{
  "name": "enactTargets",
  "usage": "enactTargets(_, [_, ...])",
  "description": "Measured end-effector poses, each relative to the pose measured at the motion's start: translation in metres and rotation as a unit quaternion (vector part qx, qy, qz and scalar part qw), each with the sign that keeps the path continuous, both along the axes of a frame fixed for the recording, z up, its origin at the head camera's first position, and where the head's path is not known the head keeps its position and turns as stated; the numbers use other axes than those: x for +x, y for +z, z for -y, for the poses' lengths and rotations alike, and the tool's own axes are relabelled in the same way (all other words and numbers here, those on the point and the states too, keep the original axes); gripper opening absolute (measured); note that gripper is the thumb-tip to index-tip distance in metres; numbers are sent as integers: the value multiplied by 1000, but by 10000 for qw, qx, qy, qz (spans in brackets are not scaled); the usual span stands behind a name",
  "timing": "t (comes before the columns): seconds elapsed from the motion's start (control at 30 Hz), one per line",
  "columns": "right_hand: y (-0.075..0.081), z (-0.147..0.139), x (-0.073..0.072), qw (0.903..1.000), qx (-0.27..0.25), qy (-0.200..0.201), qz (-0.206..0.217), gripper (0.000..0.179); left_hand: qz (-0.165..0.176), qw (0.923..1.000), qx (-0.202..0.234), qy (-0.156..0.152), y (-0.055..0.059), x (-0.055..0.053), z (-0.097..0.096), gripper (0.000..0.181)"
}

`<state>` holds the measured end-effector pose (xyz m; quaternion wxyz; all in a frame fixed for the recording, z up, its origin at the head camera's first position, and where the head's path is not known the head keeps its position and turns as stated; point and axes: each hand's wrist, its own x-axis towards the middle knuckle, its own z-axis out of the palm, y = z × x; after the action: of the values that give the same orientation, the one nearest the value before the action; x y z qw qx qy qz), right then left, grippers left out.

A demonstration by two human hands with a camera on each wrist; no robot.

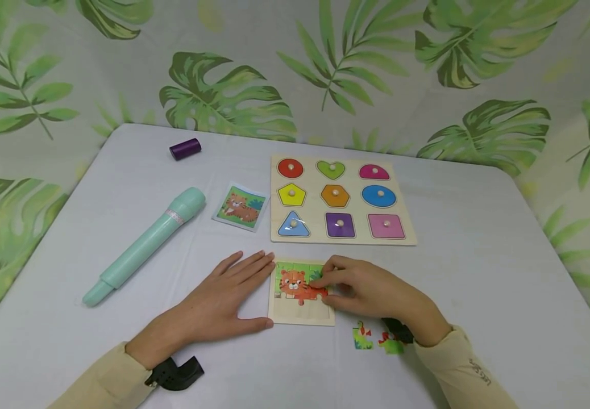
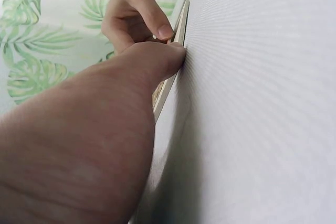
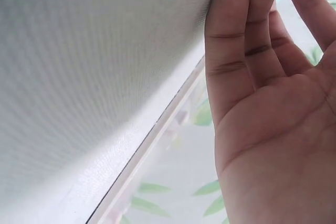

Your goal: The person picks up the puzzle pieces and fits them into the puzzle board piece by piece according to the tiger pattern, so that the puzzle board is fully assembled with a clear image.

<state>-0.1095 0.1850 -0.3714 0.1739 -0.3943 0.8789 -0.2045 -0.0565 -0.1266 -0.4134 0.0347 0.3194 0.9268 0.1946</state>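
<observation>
A small wooden tray puzzle (image 1: 302,313) lies before me, its upper rows filled with a tiger picture and its lower part bare wood. My left hand (image 1: 223,298) lies beside it, fingers straight, with fingertips and thumb tip at the tray's left edge. Over the right side, my right hand (image 1: 366,287) pinches a jigsaw piece (image 1: 320,293) at the end of the tiger row, mostly covered by the fingers. The left wrist view has the right thumb (image 2: 164,31) close over the tray. Loose jigsaw pieces (image 1: 362,336) lie near the right wrist.
Behind the tray sits a wooden board (image 1: 312,213) with colourful knobbed shapes. A tiger picture card (image 1: 241,207) lies left of it. Farther left are a mint-green tube-like toy (image 1: 144,248) and a purple cylinder (image 1: 185,149). Leaf-patterned cloth (image 1: 325,74) hangs behind the white table.
</observation>
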Motion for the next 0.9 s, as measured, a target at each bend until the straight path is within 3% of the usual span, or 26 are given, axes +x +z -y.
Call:
enactTargets(0.63, [-2, 1, 0, 9997, -218, -86, 82, 29, -52, 10000, -20, -10, -1, 0, 1, 97])
enactTargets(0.9, [2, -1, 4, 9999, 6, -84, -56, 31, -42, 10000, 27, -33, -1, 1, 0, 97])
